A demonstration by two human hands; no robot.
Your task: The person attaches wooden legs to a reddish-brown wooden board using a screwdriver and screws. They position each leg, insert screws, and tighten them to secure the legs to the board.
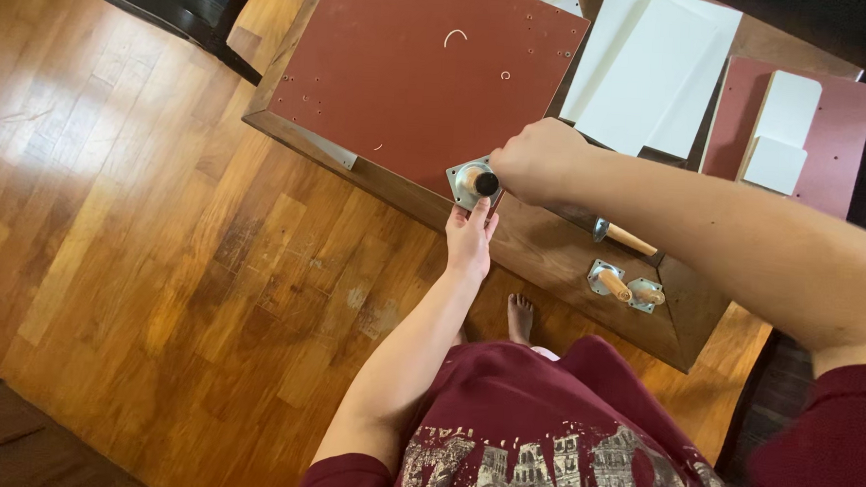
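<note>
Right now my right hand [539,160] is closed round the dark-tipped furniture leg [478,182], stiff and light, best gripped near its metal plate [460,177]; my left hand [470,237], fingers loosely extended, steadies the plate's edge.

Left hand [470,237] stretched forward, fingers flat and together, right hand [539,160] just beyond, fist curled tight, forearm angled across
</note>
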